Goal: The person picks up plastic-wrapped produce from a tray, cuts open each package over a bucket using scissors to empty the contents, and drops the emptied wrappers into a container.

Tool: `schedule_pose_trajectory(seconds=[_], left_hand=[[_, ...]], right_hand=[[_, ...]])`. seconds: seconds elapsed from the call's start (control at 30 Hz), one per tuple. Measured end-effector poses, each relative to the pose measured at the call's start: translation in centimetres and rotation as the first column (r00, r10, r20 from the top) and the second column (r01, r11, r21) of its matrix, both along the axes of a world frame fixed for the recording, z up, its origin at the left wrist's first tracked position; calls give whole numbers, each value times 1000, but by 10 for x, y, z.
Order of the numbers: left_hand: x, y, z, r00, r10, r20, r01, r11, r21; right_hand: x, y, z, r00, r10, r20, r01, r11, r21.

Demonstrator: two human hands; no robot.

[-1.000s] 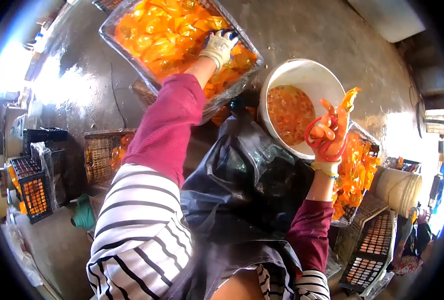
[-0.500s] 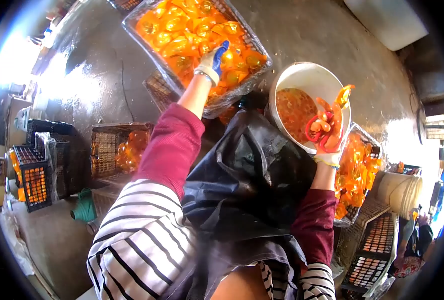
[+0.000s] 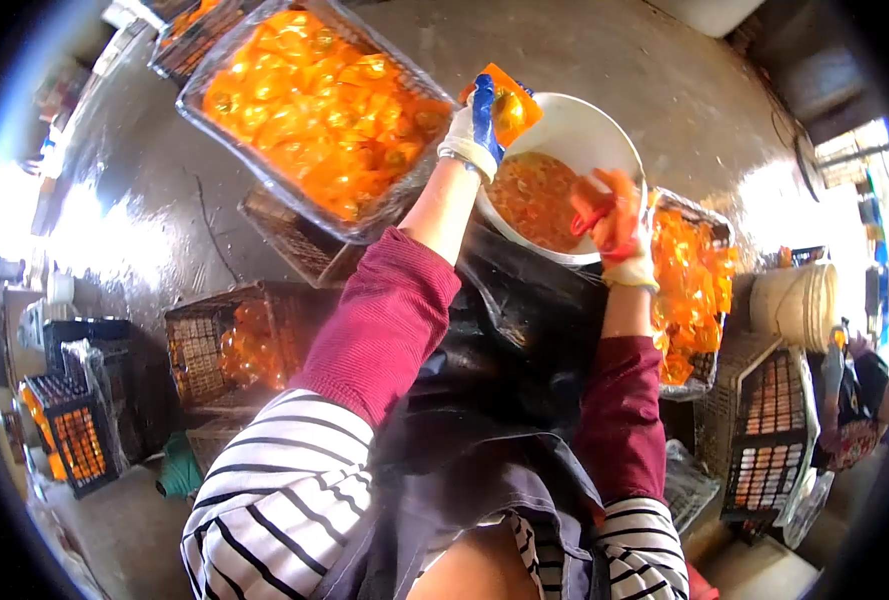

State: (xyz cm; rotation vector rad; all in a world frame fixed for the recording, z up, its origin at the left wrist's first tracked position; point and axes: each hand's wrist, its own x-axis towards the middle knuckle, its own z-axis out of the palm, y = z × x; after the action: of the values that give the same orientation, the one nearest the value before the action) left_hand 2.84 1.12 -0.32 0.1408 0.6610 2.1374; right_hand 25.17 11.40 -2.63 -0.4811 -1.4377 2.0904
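Observation:
My left hand [image 3: 474, 135], in a white and blue glove, grips an orange plastic packet [image 3: 514, 112] with a round lump inside, at the left rim of a white bucket [image 3: 609, 132]. Chopped-looking orange-red contents in liquid [image 3: 532, 195] lie in the bucket. My right hand [image 3: 619, 228], in an orange-stained glove, is over the bucket's right side, blurred, with fingers curled around red-handled scissors [image 3: 588, 216]; their blades do not show clearly. Left of the bucket, a plastic-lined crate [image 3: 192, 98] is full of similar orange packets [image 3: 314, 110].
Beside my right forearm stands a lined crate of shiny orange wrappers [image 3: 686, 285]. Another crate [image 3: 194, 345] at left holds orange packets. Stacked crates [image 3: 764, 430] and a beige bucket [image 3: 799, 300] stand at right. A black apron [image 3: 504, 370] covers my lap.
My left hand has moved right from the packet crate to the bucket with a packet. My right hand has moved down and left, and the orange scrap at its fingertips no longer shows.

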Motion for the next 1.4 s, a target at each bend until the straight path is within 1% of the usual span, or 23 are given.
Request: schedule_pose_trajectory(seconds=[0.03,0.07,0.1,0.17,0.2,0.23,0.33,0.47,0.57,0.67,0.77,0.87,0.93,0.97,1.0,1.03,1.07,1.1,1.17,1.2,1.27,1.3,1.4], left_hand=[[4,9,-11,999,-15,35,13,998,56],[6,15,-25,997,-27,67,19,994,108],[9,16,-24,998,-42,53,36,994,98],[12,17,-21,996,-84,-19,84,996,14],[14,14,-12,990,-115,-75,111,992,-60],[16,13,-8,984,-120,-130,107,989,-102],[24,16,-3,942,-180,-285,139,978,-159],[16,22,-21,981,-178,-81,177,984,-14],[17,17,-20,980,-175,-98,172,984,-40],[16,14,-23,963,-181,-200,148,975,-168],[14,13,-23,935,-203,-290,154,971,-183],[12,18,-27,940,-188,-286,155,979,-136],[12,22,-33,961,-158,-229,143,986,-80],[12,26,-40,955,-123,-269,99,990,-102],[13,29,-42,947,-87,-310,51,991,-124],[11,31,-44,922,-85,-378,-47,944,-327],[10,31,-47,925,-77,-371,-51,944,-325],[11,29,-45,929,-70,-364,-54,946,-321],[11,25,-36,934,-52,-353,-64,949,-310],[15,22,-32,934,-120,-336,2,944,-331],[27,14,-20,921,-250,-300,131,922,-365],[31,7,-3,928,-307,-209,207,894,-397],[29,10,-12,857,-398,-326,220,856,-467]], right_hand=[[-2,-4,-6,975,-130,180,126,991,36],[-8,-5,-19,994,-94,64,111,925,-365],[-14,-15,-3,959,-31,280,77,985,-154],[-22,-10,-34,914,95,395,-122,991,45],[-23,-10,-46,877,147,458,-231,964,133],[-27,-24,-13,854,167,493,-241,966,89],[-34,-29,-6,915,248,318,-236,969,-76],[-34,-33,-3,948,260,182,-217,950,-224],[-34,-32,-11,946,234,223,-199,966,-166],[-31,-36,0,921,246,301,-208,966,-151],[-29,-46,33,783,177,596,-219,976,-3],[-33,-52,35,744,91,663,-218,970,112],[-37,-52,15,868,25,496,-160,960,232],[-40,-51,5,916,0,402,-125,950,285],[-42,-49,0,904,46,425,-124,979,159],[-43,-46,-4,892,93,442,-118,993,28],[-41,-42,-6,880,139,454,-104,989,-102],[-38,-39,-3,831,99,547,-132,991,23],[-39,-43,19,815,107,569,-92,994,-55],[-40,-45,25,808,113,579,-72,993,-93],[-41,-27,-25,870,48,490,-89,994,60],[-45,-26,-30,898,23,439,-91,987,136],[-39,-23,-31,896,72,439,-78,997,-5]])
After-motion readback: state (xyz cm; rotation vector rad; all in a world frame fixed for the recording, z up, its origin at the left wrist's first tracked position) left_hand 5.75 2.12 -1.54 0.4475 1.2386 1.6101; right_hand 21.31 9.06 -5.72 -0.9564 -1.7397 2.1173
